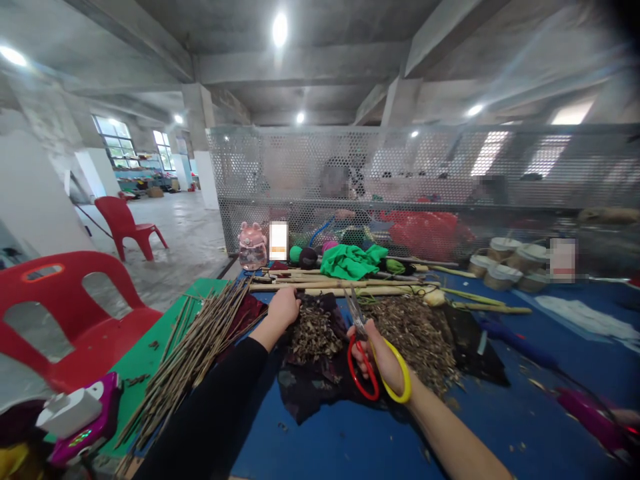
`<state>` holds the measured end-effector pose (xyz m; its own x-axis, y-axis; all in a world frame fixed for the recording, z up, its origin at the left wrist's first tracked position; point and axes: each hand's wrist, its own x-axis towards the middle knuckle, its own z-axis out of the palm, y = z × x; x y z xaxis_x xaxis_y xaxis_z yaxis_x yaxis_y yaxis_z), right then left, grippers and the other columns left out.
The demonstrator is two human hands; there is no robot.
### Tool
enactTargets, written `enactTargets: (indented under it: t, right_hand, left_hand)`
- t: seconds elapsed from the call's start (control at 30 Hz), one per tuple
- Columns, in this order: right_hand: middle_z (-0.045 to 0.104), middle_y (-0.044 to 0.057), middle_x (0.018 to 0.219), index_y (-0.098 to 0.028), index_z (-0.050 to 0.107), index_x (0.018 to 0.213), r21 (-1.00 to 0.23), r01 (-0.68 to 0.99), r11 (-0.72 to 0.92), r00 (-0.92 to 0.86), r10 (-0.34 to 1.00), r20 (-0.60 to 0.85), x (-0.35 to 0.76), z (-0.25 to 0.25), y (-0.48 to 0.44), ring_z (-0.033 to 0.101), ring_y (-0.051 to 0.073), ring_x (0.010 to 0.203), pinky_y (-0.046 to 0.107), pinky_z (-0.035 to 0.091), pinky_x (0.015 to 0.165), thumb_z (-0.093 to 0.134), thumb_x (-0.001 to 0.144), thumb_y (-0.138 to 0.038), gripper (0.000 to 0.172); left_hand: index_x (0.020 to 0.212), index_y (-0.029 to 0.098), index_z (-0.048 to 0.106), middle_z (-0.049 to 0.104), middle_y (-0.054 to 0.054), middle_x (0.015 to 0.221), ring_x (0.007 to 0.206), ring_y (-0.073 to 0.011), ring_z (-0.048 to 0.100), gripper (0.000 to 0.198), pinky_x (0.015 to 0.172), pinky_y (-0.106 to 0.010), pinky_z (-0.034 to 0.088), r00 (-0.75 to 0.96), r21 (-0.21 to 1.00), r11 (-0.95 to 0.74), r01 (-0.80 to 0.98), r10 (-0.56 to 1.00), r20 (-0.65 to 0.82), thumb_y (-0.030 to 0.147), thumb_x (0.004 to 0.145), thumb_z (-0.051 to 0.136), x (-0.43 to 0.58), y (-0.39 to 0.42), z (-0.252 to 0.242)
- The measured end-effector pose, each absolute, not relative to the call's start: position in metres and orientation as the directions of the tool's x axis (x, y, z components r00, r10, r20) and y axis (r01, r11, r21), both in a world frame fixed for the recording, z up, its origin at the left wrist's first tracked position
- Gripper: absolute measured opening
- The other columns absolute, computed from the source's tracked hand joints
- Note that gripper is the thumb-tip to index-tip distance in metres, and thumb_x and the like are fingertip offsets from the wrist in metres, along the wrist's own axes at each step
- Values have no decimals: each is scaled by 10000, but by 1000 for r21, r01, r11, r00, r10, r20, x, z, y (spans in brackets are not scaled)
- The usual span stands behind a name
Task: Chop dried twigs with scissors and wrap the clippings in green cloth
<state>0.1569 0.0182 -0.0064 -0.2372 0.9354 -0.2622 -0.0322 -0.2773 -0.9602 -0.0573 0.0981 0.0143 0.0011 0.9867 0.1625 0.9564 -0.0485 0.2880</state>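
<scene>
My right hand [385, 357] is wrapped round scissors [355, 313] with one red and one yellow handle loop. Their metal blades point up and away, slightly parted. A dark patterned cloth [305, 390] lies on the table with a heap of dry brown plant pieces [315, 330] on it. At the cloth's far left edge my left hand [284, 310] is closed, seemingly pinching the dark fabric; its fingertips are partly hidden. A larger heap of brown chopped bits [413, 333] spreads beside the scissors, to the right.
A bundle of thin dry stalks [195, 353] lies at left on a green mat [143, 360]. Behind the heaps are long canes [345, 285], green cloth [353, 261] and a pink bottle [253, 245]. Lidded cups [504, 277] stand right, before a perforated metal screen [295, 160].
</scene>
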Motion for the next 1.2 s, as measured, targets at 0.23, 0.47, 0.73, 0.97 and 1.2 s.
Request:
enactTargets:
  t: [0.23,0.47,0.73,0.97,1.2]
  right_hand:
    - [399,-91,470,-212,453,889,-963,-25,-270,-237,937,-256,155,-5,20,344,48,340,161,303,367,297,675,-787,634]
    - [397,-94,461,-215,450,880,-963,-24,-268,-238,937,-255,157,-8,21,337,52,324,166,301,357,272,704,-765,605]
    - [404,-88,479,-212,454,898,-965,-16,-264,-250,935,-251,157,-7,20,352,48,353,157,315,366,300,689,-775,620]
    - [388,-88,463,-215,434,895,-954,-1,-299,-286,915,-286,158,-3,21,331,56,327,156,312,329,242,738,-745,586]
    - [458,-54,520,-221,454,915,-926,178,-333,-466,800,-377,168,38,13,429,76,382,175,391,352,213,740,-750,607]
  left_hand:
    - [1248,229,414,474,-158,1175,1041,-336,493,764,822,-412,420,86,330,-127,935,987,138,668,632,519,-27,38,17]
    - [1016,178,603,548,-124,1022,950,-246,538,325,825,-350,439,235,273,-273,923,958,163,344,740,565,-19,31,2]
    - [958,162,638,626,-76,981,940,-166,565,230,876,-266,421,327,524,-462,716,885,333,256,808,491,-46,42,-5]
    - [1234,204,481,479,-109,1266,1177,-246,418,600,1000,-370,316,422,483,-461,744,886,195,354,675,641,-47,37,7]
    - [1305,179,374,413,-138,1302,1205,-282,375,727,1003,-377,288,231,451,-298,841,952,199,543,698,540,-62,23,23]
